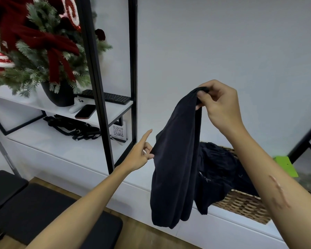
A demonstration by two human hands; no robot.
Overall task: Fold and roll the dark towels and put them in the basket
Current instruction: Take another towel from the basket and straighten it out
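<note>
Towel (176,159) hangs from my right hand (221,105), pinched at its top; left hand (140,155) pinches a side edge. Unfolding step, I reckon; next, spread it flat, basket (244,205) below.

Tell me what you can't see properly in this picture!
- Wicker basket, head view: the hanging dark towel and the right forearm cover parts of it, so the number of towels inside is unclear.
- Left hand: the fingertips vanish behind the towel's edge.
- QR code sign: too small to read.
- Christmas tree: cut off by the top edge.
</note>
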